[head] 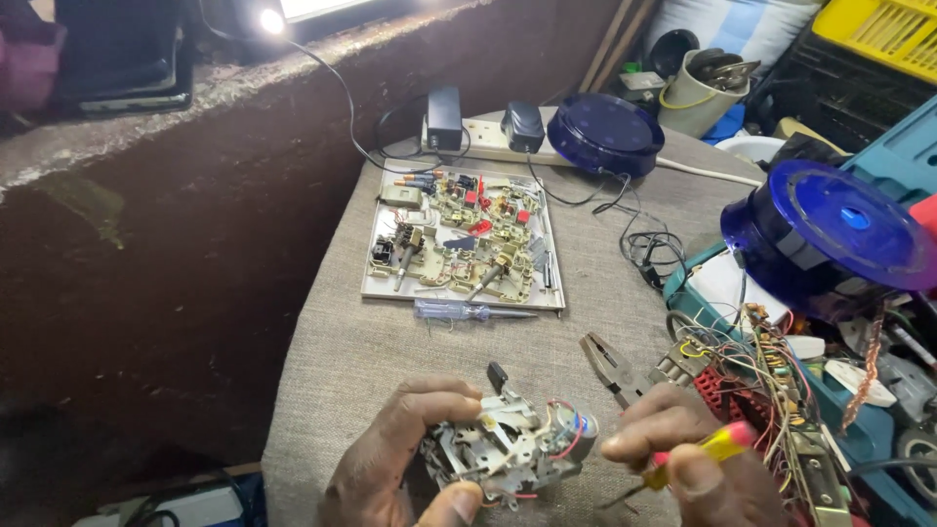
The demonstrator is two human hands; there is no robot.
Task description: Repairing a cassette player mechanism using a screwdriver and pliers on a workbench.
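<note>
My left hand grips a small metal mechanism with a little cylindrical motor and red wires, held just above the cloth near the table's front edge. My right hand holds a screwdriver with a yellow and red handle; its thin shaft points down and left toward the mechanism's lower right side. The two hands are close together, with the mechanism between them.
Pliers lie just behind my right hand. A pale tray of electronic parts sits mid-table, a tester screwdriver in front of it. A power strip and blue round housings stand behind; tangled wires crowd the right.
</note>
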